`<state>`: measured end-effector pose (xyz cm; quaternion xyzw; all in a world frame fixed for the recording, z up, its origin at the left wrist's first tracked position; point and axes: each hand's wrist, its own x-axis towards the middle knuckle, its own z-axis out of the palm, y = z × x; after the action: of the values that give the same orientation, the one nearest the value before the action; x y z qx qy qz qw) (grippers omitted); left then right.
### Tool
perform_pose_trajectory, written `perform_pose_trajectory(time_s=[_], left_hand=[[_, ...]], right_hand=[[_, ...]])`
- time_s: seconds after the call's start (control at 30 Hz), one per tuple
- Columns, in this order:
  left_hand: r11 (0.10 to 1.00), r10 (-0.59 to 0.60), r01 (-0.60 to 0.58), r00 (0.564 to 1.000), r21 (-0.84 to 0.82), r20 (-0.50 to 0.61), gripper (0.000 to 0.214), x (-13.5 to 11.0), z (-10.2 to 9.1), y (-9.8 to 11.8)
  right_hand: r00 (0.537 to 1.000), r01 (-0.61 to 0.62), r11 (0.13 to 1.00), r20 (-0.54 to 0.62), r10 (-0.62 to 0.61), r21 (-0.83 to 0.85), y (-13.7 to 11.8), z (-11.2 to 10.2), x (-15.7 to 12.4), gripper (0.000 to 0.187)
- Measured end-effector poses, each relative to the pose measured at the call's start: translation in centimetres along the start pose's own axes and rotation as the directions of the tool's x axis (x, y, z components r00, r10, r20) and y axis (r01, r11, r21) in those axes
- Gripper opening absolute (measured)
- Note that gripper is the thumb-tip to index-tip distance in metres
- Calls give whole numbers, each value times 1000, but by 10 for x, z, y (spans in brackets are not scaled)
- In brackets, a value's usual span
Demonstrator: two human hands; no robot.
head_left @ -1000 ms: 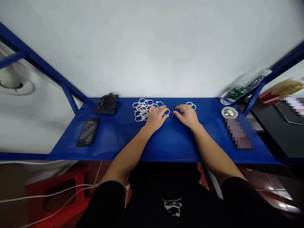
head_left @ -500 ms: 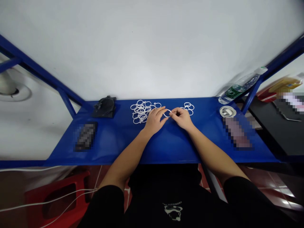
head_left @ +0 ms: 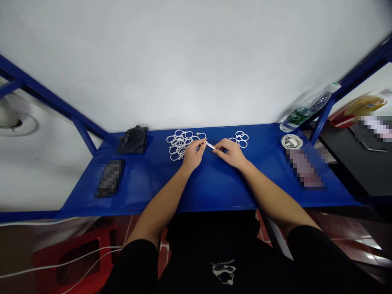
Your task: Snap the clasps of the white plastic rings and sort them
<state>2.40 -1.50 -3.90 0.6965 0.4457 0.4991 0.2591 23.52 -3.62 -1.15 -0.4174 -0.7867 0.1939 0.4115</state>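
Observation:
Between my hands is a white plastic ring [head_left: 210, 145], turned nearly edge-on. My left hand [head_left: 193, 154] pinches its left end with thumb and fingers, and my right hand [head_left: 229, 152] pinches its right end. Just left of my left hand lies a heap of white rings [head_left: 179, 143] with small clasps, partly covered by the fingers. Beyond my right hand is a smaller group of white rings [head_left: 242, 143], some of it hidden behind the hand.
On the blue table [head_left: 147, 183] lie a black plastic bag [head_left: 134, 139] and a blurred dark object [head_left: 110, 178] at left. At right are a leaning water bottle [head_left: 301, 115], a coiled white strap [head_left: 291, 142] and a blurred brownish object [head_left: 306, 169]. A red stool [head_left: 104, 245] stands below.
The ring has turned from showing its round face to nearly edge-on. My left fingers have drawn closer together on it. The whole view has shifted slightly.

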Motion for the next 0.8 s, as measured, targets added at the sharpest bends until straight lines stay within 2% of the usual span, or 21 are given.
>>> perform_pose_trajectory(time_s=[0.1, 0.23, 0.4, 0.63, 0.8], left_hand=[[998, 63, -63, 998, 19, -9, 22, 1, -1, 4], [990, 139, -139, 990, 30, 13, 16, -2, 0, 12], [967, 212, -215, 976, 136, 39, 16, -8, 3, 16], [917, 377, -364, 925, 164, -56, 6, -9, 2, 17], [912, 394, -378, 915, 159, -83, 6, -10, 6, 18]], right_hand=[[1000, -4, 1000, 12, 5, -23, 0, 0, -1, 33], [999, -16, 999, -37, 14, -49, 0, 1, -2, 29], [998, 56, 997, -19, -57, -54, 1, 3, -2, 25], [977, 187, 977, -83, -196, -101, 1, 6, -3, 20], [958, 237, 966, -142, -250, -106, -2, 7, -4, 17]])
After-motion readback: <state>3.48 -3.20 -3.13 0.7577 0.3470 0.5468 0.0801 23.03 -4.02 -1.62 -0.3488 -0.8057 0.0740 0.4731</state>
